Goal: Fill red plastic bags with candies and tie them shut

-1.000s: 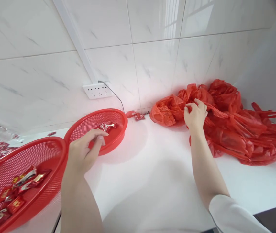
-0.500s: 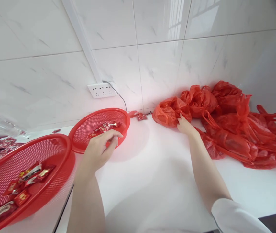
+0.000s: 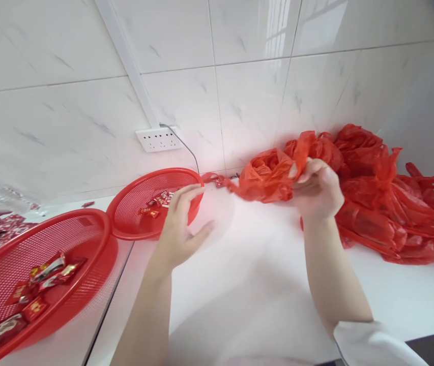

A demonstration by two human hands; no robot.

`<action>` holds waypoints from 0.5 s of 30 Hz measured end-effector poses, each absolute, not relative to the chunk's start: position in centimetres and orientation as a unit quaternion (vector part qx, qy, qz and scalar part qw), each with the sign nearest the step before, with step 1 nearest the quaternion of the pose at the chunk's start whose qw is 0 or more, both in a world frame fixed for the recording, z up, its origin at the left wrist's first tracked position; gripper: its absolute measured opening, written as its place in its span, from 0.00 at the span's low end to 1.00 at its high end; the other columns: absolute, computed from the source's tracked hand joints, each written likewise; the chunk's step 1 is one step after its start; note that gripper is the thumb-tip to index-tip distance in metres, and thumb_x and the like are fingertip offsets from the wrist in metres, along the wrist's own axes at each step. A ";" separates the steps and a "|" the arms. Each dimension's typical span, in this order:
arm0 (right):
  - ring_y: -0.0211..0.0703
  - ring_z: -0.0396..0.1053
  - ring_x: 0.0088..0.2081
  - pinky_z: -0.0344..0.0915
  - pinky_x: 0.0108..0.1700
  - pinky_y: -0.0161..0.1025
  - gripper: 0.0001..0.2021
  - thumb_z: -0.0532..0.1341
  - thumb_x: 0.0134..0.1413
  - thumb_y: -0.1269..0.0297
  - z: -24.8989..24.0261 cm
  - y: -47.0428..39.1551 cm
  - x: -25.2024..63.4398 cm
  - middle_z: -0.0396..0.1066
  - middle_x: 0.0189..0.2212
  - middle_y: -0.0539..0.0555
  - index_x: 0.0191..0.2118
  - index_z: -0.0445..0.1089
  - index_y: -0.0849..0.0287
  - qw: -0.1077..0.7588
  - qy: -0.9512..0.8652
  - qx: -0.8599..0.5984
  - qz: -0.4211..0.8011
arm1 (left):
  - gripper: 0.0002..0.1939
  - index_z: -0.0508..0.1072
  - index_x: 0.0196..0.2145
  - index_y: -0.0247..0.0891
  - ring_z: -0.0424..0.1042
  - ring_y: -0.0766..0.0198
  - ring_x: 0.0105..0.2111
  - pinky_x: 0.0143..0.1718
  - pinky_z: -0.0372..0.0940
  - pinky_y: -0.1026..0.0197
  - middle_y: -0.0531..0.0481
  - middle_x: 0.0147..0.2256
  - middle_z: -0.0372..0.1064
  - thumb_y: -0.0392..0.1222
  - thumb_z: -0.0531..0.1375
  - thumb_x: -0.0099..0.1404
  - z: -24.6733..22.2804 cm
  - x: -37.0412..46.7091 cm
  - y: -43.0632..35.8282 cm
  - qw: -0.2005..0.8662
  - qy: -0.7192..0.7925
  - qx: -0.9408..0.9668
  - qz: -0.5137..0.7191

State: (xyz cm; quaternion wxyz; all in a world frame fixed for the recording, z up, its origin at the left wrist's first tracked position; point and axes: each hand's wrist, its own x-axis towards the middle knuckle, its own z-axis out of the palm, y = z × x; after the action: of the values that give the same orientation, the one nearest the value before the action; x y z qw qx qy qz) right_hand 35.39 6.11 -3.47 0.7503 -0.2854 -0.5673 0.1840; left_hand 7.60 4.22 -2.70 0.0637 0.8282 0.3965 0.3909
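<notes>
My right hand (image 3: 318, 190) is closed around part of a red plastic bag (image 3: 264, 185) and lifts it a little off the white table. One end of that bag trails to the left. My left hand (image 3: 182, 226) is open, thumb and fingers apart, in front of the smaller red mesh basket (image 3: 155, 175). Several wrapped candies (image 3: 155, 203) lie inside that basket. Behind my right hand sits a pile of filled red plastic bags (image 3: 388, 203).
A larger red mesh basket (image 3: 102, 223) with wrapped candies (image 3: 51, 269) stands at the left. Beyond it are more packets (image 3: 1, 229) and a clear plastic bottle (image 3: 3, 195). A socket strip (image 3: 159, 139) with a grey cable is on the tiled wall.
My right hand has pulled a red plastic bag up and toward me from the bundle by the wall. My left hand has opened and moved right, away from the basket.
</notes>
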 end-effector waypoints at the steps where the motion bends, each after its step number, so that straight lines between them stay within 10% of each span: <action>1: 0.45 0.65 0.29 0.66 0.36 0.46 0.20 0.53 0.56 0.44 -3.4 5.7 34.5 0.61 0.24 0.52 0.22 0.61 0.54 0.728 -0.597 -0.263 0.213 | 0.35 0.57 0.61 0.42 0.52 0.49 0.63 0.60 0.56 0.48 0.40 0.63 0.53 0.50 0.63 0.59 -2.9 8.2 4.0 0.067 0.385 0.831 0.396; 5: 0.41 0.64 0.30 0.66 0.35 0.42 0.14 0.64 0.51 0.50 -3.7 5.3 31.5 0.63 0.27 0.51 0.28 0.65 0.55 0.636 -0.683 -0.236 0.271 | 0.31 0.60 0.60 0.44 0.66 0.53 0.54 0.50 0.65 0.54 0.43 0.56 0.65 0.51 0.61 0.61 -3.9 9.9 3.6 0.185 0.395 0.832 0.342; 10: 0.38 0.64 0.32 0.65 0.37 0.38 0.07 0.64 0.54 0.62 -4.4 6.4 31.1 0.65 0.31 0.49 0.32 0.65 0.54 0.708 -0.601 -0.345 0.137 | 0.14 0.71 0.31 0.38 0.67 0.64 0.27 0.28 0.62 0.63 0.53 0.27 0.68 0.51 0.56 0.65 -4.7 9.2 5.0 0.316 0.458 0.771 0.310; 15: 0.47 0.67 0.52 0.69 0.48 0.44 0.34 0.66 0.50 0.52 -4.9 6.9 31.8 0.56 0.61 0.61 0.60 0.54 0.51 0.669 -0.576 -0.418 0.216 | 0.14 0.69 0.34 0.38 0.70 0.61 0.33 0.34 0.65 0.62 0.51 0.32 0.70 0.52 0.57 0.65 -4.5 8.4 5.9 0.419 0.444 0.687 0.394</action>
State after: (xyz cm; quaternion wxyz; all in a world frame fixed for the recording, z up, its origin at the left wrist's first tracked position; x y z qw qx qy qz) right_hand 31.81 6.91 -4.86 0.6688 -0.4178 -0.5758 0.2160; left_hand 8.40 5.92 -4.49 0.4187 0.6873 0.4437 0.3942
